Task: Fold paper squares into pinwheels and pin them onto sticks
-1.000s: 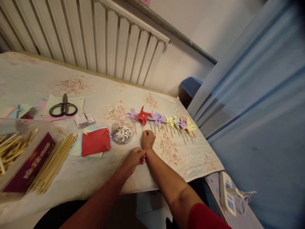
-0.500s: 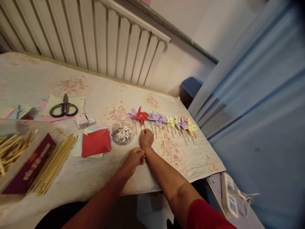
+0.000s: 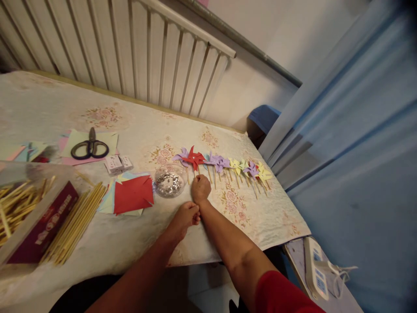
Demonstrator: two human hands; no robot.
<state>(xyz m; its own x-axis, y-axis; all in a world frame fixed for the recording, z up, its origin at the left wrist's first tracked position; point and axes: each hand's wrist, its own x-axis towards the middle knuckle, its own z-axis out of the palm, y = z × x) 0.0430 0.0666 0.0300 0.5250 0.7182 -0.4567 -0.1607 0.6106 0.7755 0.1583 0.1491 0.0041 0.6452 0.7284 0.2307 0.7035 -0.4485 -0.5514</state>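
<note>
1 red pinwheel [image 3: 194, 158] held by right hand [image 3: 200, 188]; 1 scissors [image 3: 90, 148].

red pinwheel [image 3: 194, 157] stick: hidden under right hand [image 3: 200, 188] | left hand [image 3: 185, 216] fingers: curled, contents unclear | clear box [image 3: 22, 191] left of the pinwheel: cut by frame edge | dish [image 3: 168, 181] beside pinwheel: contents too small to tell

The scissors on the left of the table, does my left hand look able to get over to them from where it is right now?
Probably yes. The left hand rests closed beside the right wrist, and the scissors lie in the open on paper sheets. Only the flat red paper lies between, nothing tall.
</note>
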